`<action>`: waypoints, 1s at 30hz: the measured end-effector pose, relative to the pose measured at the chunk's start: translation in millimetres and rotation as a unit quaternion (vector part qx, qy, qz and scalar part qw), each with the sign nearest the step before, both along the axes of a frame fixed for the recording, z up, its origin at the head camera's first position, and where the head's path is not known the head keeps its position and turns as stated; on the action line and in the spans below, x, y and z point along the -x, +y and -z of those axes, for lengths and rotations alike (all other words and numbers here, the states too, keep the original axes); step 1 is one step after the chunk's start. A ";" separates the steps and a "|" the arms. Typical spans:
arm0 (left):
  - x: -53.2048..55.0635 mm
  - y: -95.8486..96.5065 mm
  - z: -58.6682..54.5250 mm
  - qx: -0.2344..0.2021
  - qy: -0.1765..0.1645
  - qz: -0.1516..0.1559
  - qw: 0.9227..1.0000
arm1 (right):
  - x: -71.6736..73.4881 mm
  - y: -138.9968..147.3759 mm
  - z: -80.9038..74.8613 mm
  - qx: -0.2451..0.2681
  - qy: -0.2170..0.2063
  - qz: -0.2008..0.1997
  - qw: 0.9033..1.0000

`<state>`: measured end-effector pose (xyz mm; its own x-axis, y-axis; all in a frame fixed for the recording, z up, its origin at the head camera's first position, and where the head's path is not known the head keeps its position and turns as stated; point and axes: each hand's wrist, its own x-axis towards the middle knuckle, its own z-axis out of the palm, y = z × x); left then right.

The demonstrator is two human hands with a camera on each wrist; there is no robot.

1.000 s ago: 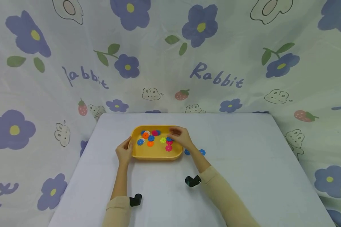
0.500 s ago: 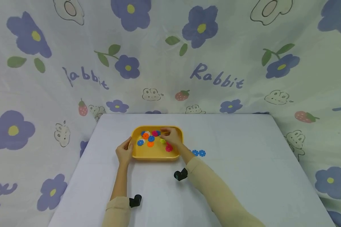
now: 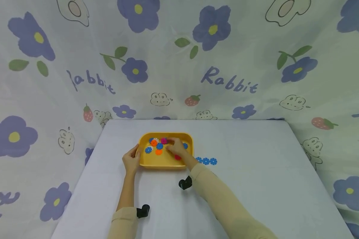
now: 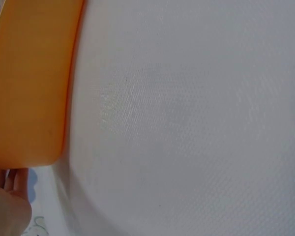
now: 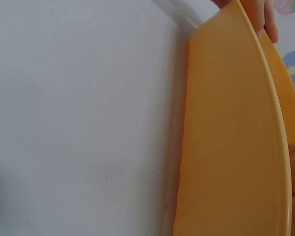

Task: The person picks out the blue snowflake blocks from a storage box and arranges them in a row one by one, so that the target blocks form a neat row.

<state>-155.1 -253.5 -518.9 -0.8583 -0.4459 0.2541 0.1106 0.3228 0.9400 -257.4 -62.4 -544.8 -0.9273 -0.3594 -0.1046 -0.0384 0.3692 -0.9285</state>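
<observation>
In the head view, a yellow tray (image 3: pixel 161 162) holds several small notched discs, among them an orange disc (image 3: pixel 159 152), a pink disc (image 3: pixel 164 141) and a blue disc (image 3: pixel 148 150). My left hand (image 3: pixel 131 158) grips the tray's left end; the left wrist view shows its fingers (image 4: pixel 20 182) against the outer wall. Inside the tray is my right hand (image 3: pixel 176 147), thumb and forefinger spread apart beside the pink disc. That hand partly covers a red-pink disc (image 3: pixel 177 157). Another blue disc (image 3: pixel 185 146) lies to its right.
Three blue discs (image 3: pixel 205 161) lie in a row on the white table (image 3: pixel 251 172), just right of the tray. A patterned curtain (image 3: pixel 173 66) hangs behind the table and at both sides. Black wrist cameras (image 3: pixel 143 211) sit on both sleeves.
My right hand has moved left within the tray toward the pink disc, uncovering a blue disc behind it and now hiding the yellow-green one. My left hand stays on the tray.
</observation>
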 end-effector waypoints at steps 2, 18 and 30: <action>-2.6 4.2 -8.5 0.004 -0.001 0.003 1.000 | 0.9 -2.8 0.4 0.033 -0.029 0.011 0.999; -4.7 5.4 -11.9 0.004 -0.008 -0.003 1.000 | -4.9 -3.2 -6.7 0.132 -0.114 0.118 0.978; -4.9 5.5 -11.7 0.007 0.000 -0.001 1.000 | -8.1 4.4 -11.0 0.166 -0.134 0.116 0.970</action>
<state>-150.2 -248.0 -507.2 -0.8571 -0.4441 0.2610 0.1105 0.3363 0.9352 -249.3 -58.0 -533.7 -0.9428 -0.1987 -0.2677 0.2695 0.0184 -0.9628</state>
